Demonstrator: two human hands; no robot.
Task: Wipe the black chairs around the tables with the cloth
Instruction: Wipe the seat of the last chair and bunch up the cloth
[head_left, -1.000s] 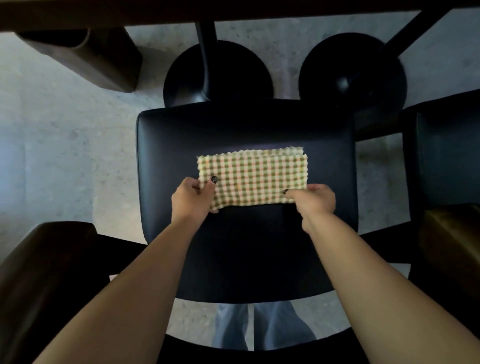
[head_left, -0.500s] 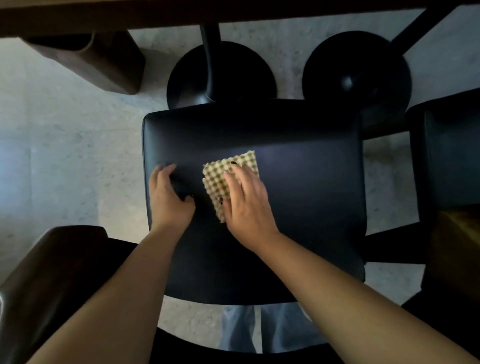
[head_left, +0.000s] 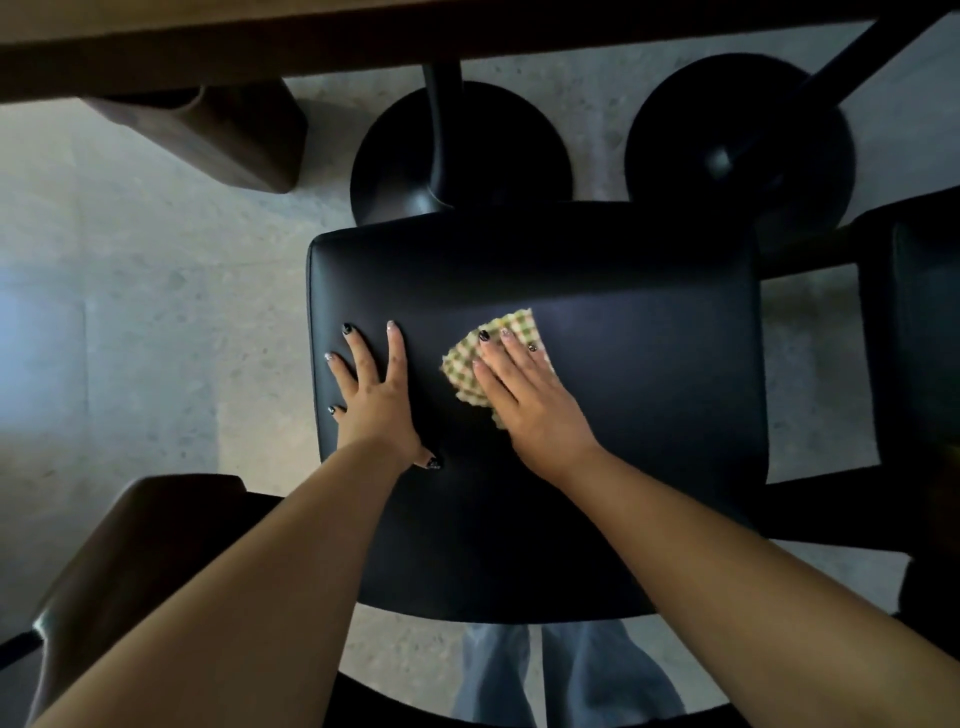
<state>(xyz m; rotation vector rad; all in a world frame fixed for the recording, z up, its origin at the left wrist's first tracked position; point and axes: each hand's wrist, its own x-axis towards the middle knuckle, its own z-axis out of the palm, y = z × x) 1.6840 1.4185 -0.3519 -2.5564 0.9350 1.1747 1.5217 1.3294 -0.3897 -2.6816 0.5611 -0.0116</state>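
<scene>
Two hands are flat on the black chair seat (head_left: 649, 395) as I lean over it. My right hand (head_left: 524, 395) presses the folded checked cloth (head_left: 467, 366) into the middle of the cushion, fingers (head_left: 496, 358) straight and together, nothing gripped; the cloth shows past my fingertips and to their left. My left hand (head_left: 371, 400) lies just beside it, fingers spread wide, bracing near the seat's left edge. The widest unwiped stretch, as I judge it, lies to the right of the cloth, toward the neighbouring chair (head_left: 924, 332), so the right hand is placed to sweep that way along the seat's width. Beyond the front edge stand two round bases (head_left: 519, 156) under the counter (head_left: 311, 36).
</scene>
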